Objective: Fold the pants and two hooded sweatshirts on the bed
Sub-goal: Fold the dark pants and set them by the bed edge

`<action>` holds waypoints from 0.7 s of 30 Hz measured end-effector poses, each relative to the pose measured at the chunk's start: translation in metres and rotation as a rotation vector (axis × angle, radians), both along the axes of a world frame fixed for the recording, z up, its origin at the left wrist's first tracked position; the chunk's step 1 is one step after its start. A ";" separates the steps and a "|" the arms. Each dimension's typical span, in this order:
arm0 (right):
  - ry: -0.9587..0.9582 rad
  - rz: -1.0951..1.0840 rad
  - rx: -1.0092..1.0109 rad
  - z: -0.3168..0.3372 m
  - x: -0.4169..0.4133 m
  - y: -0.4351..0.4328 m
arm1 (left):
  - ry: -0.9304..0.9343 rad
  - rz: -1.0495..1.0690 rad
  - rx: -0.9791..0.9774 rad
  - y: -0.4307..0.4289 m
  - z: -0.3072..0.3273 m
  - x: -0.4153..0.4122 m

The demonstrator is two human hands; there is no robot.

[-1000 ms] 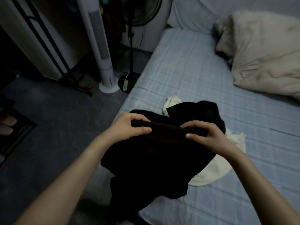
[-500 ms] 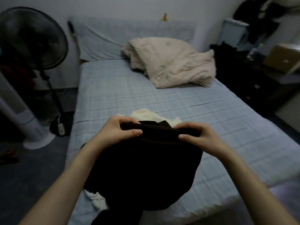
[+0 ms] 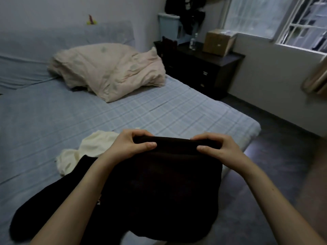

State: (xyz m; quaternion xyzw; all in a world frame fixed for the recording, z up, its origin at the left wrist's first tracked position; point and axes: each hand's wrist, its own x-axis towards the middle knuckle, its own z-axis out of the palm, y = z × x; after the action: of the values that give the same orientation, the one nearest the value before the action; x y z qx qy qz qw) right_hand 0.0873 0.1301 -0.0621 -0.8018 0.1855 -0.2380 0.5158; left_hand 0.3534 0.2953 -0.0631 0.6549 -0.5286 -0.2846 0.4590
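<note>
A: Largest entry?
B: Bed (image 3: pixel 159 112), blue checked sheet.
A: Then?
B: Black garment (image 3: pixel 159 191) is hanging over its near edge, the cream garment (image 3: pixel 92 147) lying behind it. Left hand (image 3: pixel 131 145) and right hand (image 3: pixel 217 149) are pinching the black top edge.

A black garment (image 3: pixel 159 188) hangs bunched, top edge pinched by the left hand (image 3: pixel 130 147) and right hand (image 3: pixel 218 150). A crumpled cream garment (image 3: pixel 92 149) lies just left of them.

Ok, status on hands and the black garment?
Left hand and right hand grip black garment by top edge. Hangs loose. Cream garment on bed behind left hand.
</note>
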 end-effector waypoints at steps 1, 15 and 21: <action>0.003 -0.010 0.002 -0.002 -0.012 -0.015 | 0.000 -0.010 0.005 -0.018 -0.003 -0.011; 0.114 -0.087 0.015 0.007 -0.160 -0.264 | 0.043 -0.085 -0.003 -0.274 -0.015 -0.154; 0.112 -0.076 -0.005 0.008 -0.152 -0.358 | 0.057 -0.083 -0.019 -0.364 -0.014 -0.149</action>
State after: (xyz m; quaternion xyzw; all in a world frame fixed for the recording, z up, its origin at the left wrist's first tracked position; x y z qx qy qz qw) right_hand -0.0648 -0.2283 -0.0543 -0.8074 0.2439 -0.2125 0.4934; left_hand 0.2042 -0.0687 -0.0774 0.6196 -0.5447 -0.3169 0.4680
